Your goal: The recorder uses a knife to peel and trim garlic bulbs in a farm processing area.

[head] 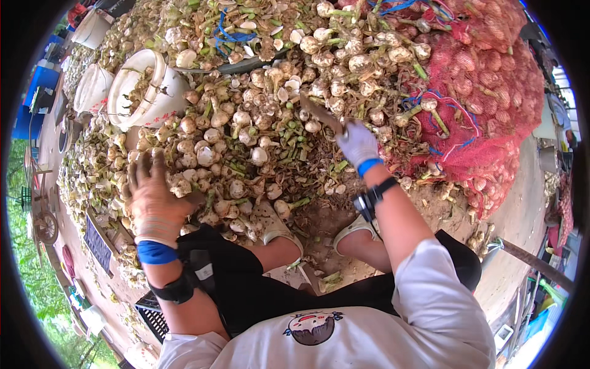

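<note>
My left hand point(159, 196), in a soil-stained glove, spreads its fingers over the left side of a heap of garlic bulbs point(207, 157). Whether it touches the bulbs under it I cannot tell. In a pale glove, my right hand point(358, 144) grips a knife point(322, 115) with a brown, dirty-looking blade. The blade points up and left over the heap; its handle is mostly hidden in the fist. Below the blade lie cut green garlic stems point(295, 143) and dry leaf scraps. Many bulbs still carry stems and roots.
Red mesh sacks point(484, 101) full of garlic lean at the right. White buckets point(170, 99) point(94, 87) stand at the upper left, the nearer with scraps inside. Blue twine point(230, 36) lies at the top. My shoes point(272, 219) rest against the heap's near edge. A black crate point(154, 313) is at lower left.
</note>
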`<control>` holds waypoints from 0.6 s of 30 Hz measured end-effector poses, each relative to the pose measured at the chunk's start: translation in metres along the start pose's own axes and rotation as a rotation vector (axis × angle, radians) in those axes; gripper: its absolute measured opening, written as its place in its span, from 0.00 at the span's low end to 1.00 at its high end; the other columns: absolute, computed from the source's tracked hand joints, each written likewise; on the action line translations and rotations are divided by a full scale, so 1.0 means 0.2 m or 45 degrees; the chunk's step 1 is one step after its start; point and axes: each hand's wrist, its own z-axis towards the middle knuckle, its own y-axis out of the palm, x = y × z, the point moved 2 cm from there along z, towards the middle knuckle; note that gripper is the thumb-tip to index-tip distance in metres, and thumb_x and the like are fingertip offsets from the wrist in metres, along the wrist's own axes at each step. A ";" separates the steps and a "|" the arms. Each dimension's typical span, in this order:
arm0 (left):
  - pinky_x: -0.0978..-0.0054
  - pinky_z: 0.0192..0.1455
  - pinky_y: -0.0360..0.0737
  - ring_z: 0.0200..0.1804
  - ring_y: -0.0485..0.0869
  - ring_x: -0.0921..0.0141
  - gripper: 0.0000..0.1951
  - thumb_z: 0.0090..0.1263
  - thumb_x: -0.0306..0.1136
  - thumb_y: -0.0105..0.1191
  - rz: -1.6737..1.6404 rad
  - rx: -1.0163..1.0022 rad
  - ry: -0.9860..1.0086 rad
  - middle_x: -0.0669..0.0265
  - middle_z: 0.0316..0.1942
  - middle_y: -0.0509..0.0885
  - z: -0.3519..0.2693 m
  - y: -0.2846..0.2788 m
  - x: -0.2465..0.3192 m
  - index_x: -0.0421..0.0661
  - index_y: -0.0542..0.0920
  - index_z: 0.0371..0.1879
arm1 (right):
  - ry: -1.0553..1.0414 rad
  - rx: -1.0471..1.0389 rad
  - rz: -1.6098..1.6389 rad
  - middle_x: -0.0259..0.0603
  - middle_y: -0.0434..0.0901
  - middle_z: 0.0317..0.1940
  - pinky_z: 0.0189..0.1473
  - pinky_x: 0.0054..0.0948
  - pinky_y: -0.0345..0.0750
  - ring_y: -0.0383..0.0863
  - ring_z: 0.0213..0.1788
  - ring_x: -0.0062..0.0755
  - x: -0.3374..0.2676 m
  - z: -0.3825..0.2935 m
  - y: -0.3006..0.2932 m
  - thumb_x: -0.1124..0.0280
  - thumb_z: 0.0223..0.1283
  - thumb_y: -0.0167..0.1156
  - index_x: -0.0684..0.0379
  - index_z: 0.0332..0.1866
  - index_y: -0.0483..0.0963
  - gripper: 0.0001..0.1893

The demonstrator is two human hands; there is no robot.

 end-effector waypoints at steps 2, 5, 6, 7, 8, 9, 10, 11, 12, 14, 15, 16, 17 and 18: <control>0.60 0.62 0.67 0.60 0.68 0.54 0.39 0.41 0.41 0.70 -0.604 -0.115 0.027 0.54 0.57 0.71 0.03 0.06 0.16 0.47 0.70 0.57 | -0.090 0.157 -0.033 0.49 0.72 0.47 0.48 0.41 0.76 0.79 0.44 0.49 0.01 0.23 0.07 0.58 0.51 0.60 0.58 0.46 0.74 0.19; 0.62 0.57 0.71 0.55 0.74 0.56 0.29 0.45 0.39 0.68 -0.966 -0.302 0.222 0.56 0.53 0.74 0.06 0.15 0.41 0.48 0.75 0.50 | 0.032 0.087 -0.121 0.49 0.73 0.46 0.46 0.41 0.76 0.78 0.43 0.51 0.06 0.45 0.15 0.59 0.49 0.61 0.55 0.44 0.76 0.17; 0.63 0.57 0.72 0.54 0.74 0.56 0.27 0.46 0.38 0.67 -1.018 -0.280 0.324 0.55 0.50 0.76 0.07 0.18 0.46 0.48 0.76 0.49 | 0.028 0.083 -0.116 0.49 0.73 0.46 0.46 0.41 0.76 0.78 0.43 0.51 0.08 0.47 0.18 0.59 0.49 0.61 0.55 0.44 0.76 0.17; 0.65 0.58 0.71 0.55 0.73 0.56 0.28 0.48 0.37 0.66 -1.137 -0.383 0.284 0.55 0.51 0.76 0.08 0.22 0.49 0.46 0.75 0.51 | 0.032 0.143 -0.060 0.49 0.74 0.43 0.45 0.42 0.76 0.78 0.43 0.53 0.12 0.49 0.19 0.59 0.48 0.61 0.56 0.45 0.75 0.18; 0.66 0.59 0.70 0.57 0.73 0.57 0.29 0.50 0.36 0.65 -1.254 -0.492 0.239 0.54 0.52 0.76 0.08 0.26 0.53 0.44 0.73 0.53 | 0.038 0.196 -0.004 0.49 0.76 0.40 0.44 0.43 0.76 0.78 0.42 0.54 0.14 0.49 0.21 0.59 0.48 0.61 0.57 0.46 0.75 0.19; 0.66 0.59 0.70 0.57 0.73 0.57 0.29 0.50 0.36 0.65 -1.194 -0.484 0.183 0.54 0.52 0.76 0.06 0.30 0.47 0.44 0.73 0.53 | 0.157 -0.118 0.288 0.45 0.79 0.34 0.39 0.40 0.78 0.80 0.36 0.47 -0.06 0.36 0.18 0.62 0.48 0.62 0.58 0.44 0.75 0.18; 0.67 0.60 0.69 0.58 0.72 0.59 0.29 0.52 0.35 0.64 -1.383 -0.465 0.092 0.54 0.54 0.75 0.05 0.34 0.48 0.41 0.71 0.55 | 0.412 -0.266 0.859 0.40 0.81 0.33 0.34 0.33 0.78 0.80 0.30 0.34 -0.14 0.24 0.15 0.64 0.49 0.63 0.59 0.41 0.76 0.14; 0.68 0.61 0.68 0.60 0.72 0.61 0.30 0.54 0.34 0.63 -1.567 -0.445 -0.009 0.53 0.56 0.74 0.02 0.37 0.48 0.39 0.69 0.57 | 0.451 -0.425 1.451 0.36 0.80 0.30 0.31 0.26 0.76 0.77 0.27 0.23 -0.24 0.05 0.10 0.66 0.50 0.64 0.58 0.35 0.77 0.10; 0.68 0.61 0.68 0.60 0.72 0.61 0.30 0.54 0.34 0.63 -1.589 -0.445 0.004 0.53 0.56 0.74 0.01 0.42 0.53 0.39 0.69 0.57 | 0.225 -0.572 1.730 0.39 0.81 0.32 0.35 0.27 0.78 0.79 0.29 0.28 -0.23 -0.05 0.12 0.63 0.48 0.67 0.59 0.42 0.75 0.17; 0.72 0.61 0.68 0.60 0.71 0.66 0.31 0.58 0.31 0.61 -1.991 -0.408 -0.004 0.53 0.59 0.71 0.00 0.46 0.54 0.36 0.65 0.60 | -0.015 -0.679 1.755 0.39 0.80 0.34 0.39 0.29 0.77 0.78 0.36 0.31 -0.38 -0.28 0.07 0.65 0.49 0.66 0.60 0.41 0.75 0.15; 0.75 0.56 0.72 0.54 0.76 0.69 0.26 0.60 0.30 0.60 -2.262 -0.523 -0.237 0.54 0.54 0.76 0.00 0.45 0.58 0.36 0.69 0.57 | -0.117 -0.630 1.703 0.38 0.79 0.34 0.40 0.30 0.76 0.77 0.39 0.32 -0.45 -0.37 0.00 0.67 0.48 0.65 0.60 0.39 0.75 0.14; 0.75 0.56 0.72 0.54 0.76 0.69 0.26 0.60 0.30 0.60 -2.258 -0.501 -0.221 0.54 0.54 0.76 0.01 0.43 0.55 0.36 0.69 0.57 | -0.153 -0.569 1.629 0.41 0.79 0.35 0.39 0.30 0.75 0.78 0.37 0.34 -0.52 -0.45 -0.06 0.67 0.48 0.65 0.61 0.39 0.76 0.14; 0.75 0.52 0.74 0.50 0.78 0.69 0.22 0.61 0.31 0.59 -2.190 -0.565 -0.250 0.55 0.49 0.79 0.02 0.45 0.53 0.35 0.72 0.53 | -0.249 -0.392 1.326 0.44 0.80 0.35 0.39 0.31 0.76 0.79 0.36 0.35 -0.52 -0.45 -0.08 0.67 0.48 0.65 0.61 0.40 0.75 0.14; 0.76 0.48 0.75 0.46 0.80 0.70 0.18 0.62 0.31 0.58 -2.120 -0.625 -0.277 0.56 0.45 0.82 0.02 0.46 0.51 0.34 0.75 0.49 | -0.336 -0.215 1.020 0.46 0.80 0.36 0.39 0.32 0.76 0.79 0.36 0.37 -0.52 -0.45 -0.11 0.67 0.48 0.64 0.61 0.40 0.75 0.14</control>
